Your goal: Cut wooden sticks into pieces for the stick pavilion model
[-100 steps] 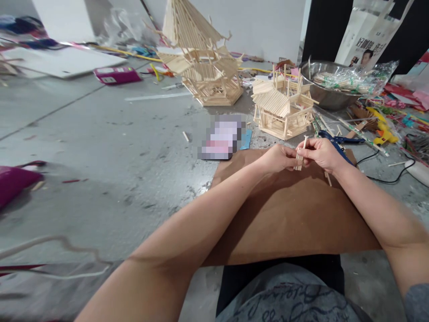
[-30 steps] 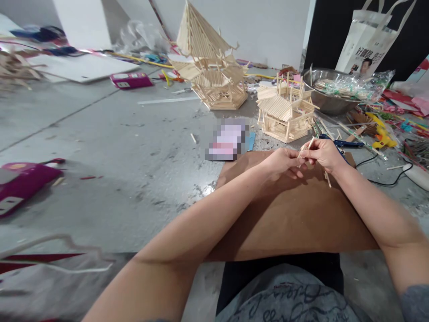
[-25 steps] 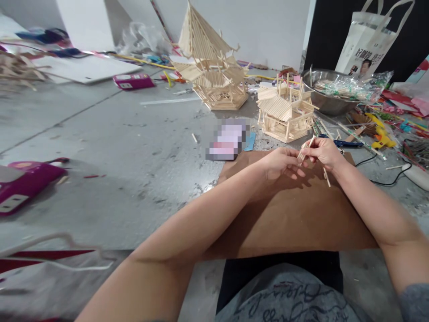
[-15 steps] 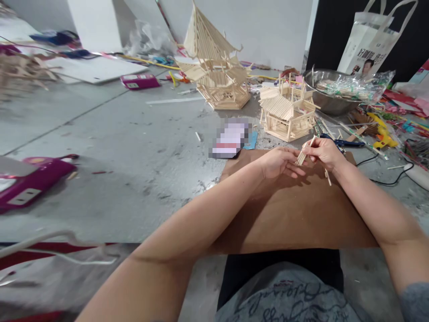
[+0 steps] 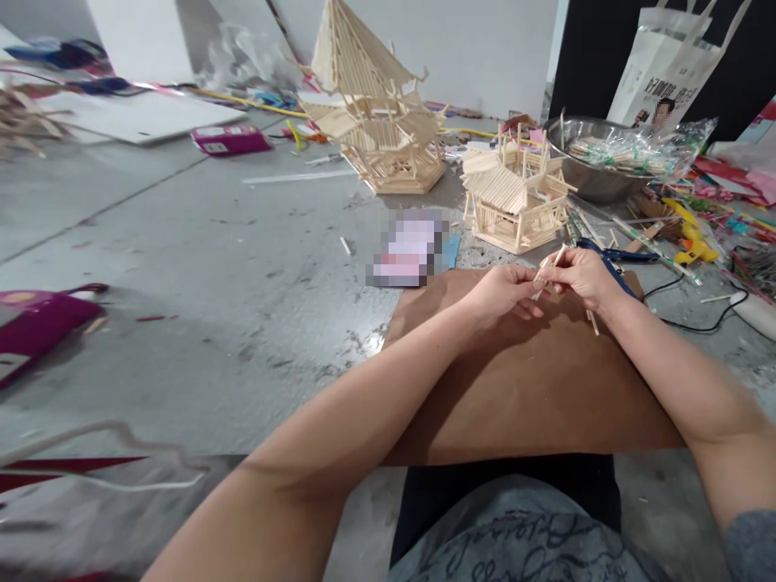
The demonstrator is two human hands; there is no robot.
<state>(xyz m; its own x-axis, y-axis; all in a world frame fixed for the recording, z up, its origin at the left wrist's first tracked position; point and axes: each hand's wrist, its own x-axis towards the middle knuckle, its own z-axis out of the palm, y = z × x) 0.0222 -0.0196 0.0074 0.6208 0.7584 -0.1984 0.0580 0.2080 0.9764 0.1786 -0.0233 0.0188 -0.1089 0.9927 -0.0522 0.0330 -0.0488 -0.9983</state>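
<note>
Short wooden sticks [image 5: 560,255] are held between my two hands, above a brown board [image 5: 521,388]. My right hand [image 5: 585,276] pinches them from the right. The fingertips of my left hand [image 5: 503,293] close on their lower ends; how many sticks there are is partly hidden by the fingers. Below my right hand, a couple of loose sticks [image 5: 592,323] lie on the board. Just beyond the hands stands a small stick-built pavilion [image 5: 515,198], with upright posts rising above its roof. Farther back left is a taller stick pagoda [image 5: 379,121] with a pointed roof.
A phone [image 5: 407,249] lies left of the board. Blue-handled pliers [image 5: 624,255] and a yellow glue gun [image 5: 694,238] are at right. A metal bowl [image 5: 600,182] holds bagged sticks; a white bag [image 5: 655,73] stands behind. Purple boxes [image 5: 230,139] lie at left.
My left fingers have closed in on the lower ends of the sticks, which the right hand still pinches. The view has shifted slightly, so the background sits farther left.
</note>
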